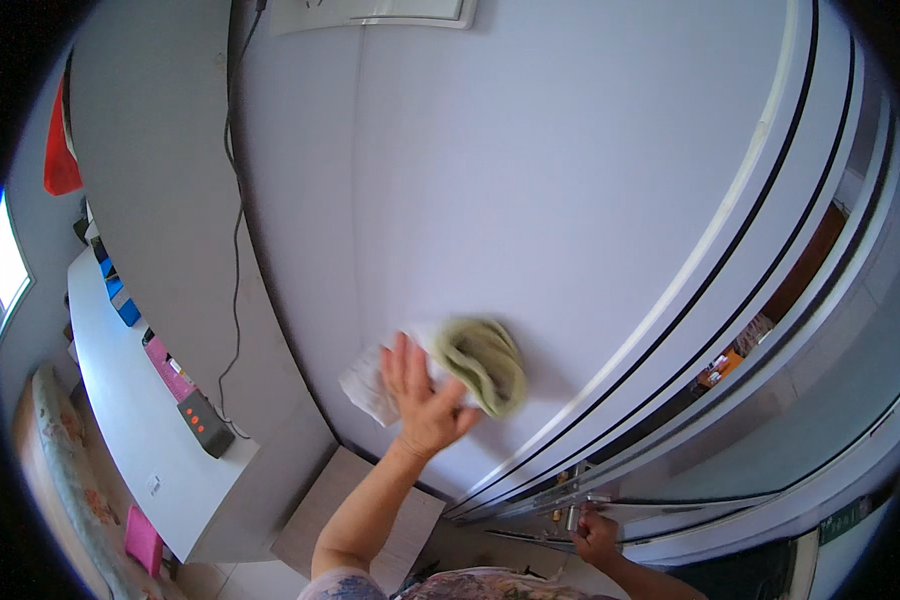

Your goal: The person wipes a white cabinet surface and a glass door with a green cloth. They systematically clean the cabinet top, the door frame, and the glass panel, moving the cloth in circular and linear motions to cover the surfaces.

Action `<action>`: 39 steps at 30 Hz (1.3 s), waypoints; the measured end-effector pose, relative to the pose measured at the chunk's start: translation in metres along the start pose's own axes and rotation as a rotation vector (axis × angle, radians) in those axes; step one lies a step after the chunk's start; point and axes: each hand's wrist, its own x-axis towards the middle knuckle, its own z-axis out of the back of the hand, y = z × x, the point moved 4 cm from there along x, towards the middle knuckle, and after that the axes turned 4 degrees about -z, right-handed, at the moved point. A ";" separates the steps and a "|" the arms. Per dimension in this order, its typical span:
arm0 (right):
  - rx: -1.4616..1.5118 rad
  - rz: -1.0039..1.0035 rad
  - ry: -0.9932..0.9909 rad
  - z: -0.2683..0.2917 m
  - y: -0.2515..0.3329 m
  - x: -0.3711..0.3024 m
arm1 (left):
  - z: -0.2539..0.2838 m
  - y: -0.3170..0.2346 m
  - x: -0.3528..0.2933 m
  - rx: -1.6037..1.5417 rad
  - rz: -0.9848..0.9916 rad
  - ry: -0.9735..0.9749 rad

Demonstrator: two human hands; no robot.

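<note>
My left hand (425, 408) lies flat with fingers spread against the pale wall (590, 200), pressing on cloth. Under its fingertips a white cloth (368, 386) sticks out to the left. Beside the thumb, a folded light-green cloth (495, 365) bulges away from the wall; it is slightly blurred. How far the two cloths overlap is hidden behind the hand. Lower right, my right hand (596, 538) is closed around a silvery metal door handle (573, 517) on the glass sliding-door frame.
A grey cabinet panel (155, 130) with a hanging black cable (237, 230) rises at left. On the white top (135, 400) lies a grey power strip (205, 425). Below stands a wood-grain box (355, 510). A white-framed panel (400, 12) is mounted high up.
</note>
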 end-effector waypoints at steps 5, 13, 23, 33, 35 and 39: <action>-0.008 0.028 0.022 -0.002 -0.008 -0.005 | 0.010 0.001 0.073 -0.092 0.307 -0.270; -0.020 0.031 0.028 -0.003 -0.002 -0.001 | -0.010 -0.077 0.016 -0.170 -0.237 0.018; 0.008 0.009 -0.013 -0.003 -0.005 -0.002 | 0.008 0.041 0.033 0.019 0.164 -0.085; 0.044 -0.106 0.047 -0.001 0.003 -0.001 | -0.004 -0.060 0.029 -0.139 -0.125 -0.134; 0.044 -0.056 -0.015 0.000 0.014 0.004 | -0.009 -0.067 -0.006 -0.186 -0.201 -0.054; 0.039 0.026 -0.048 -0.001 0.008 0.000 | -0.016 -0.057 -0.054 -0.168 -0.138 -0.021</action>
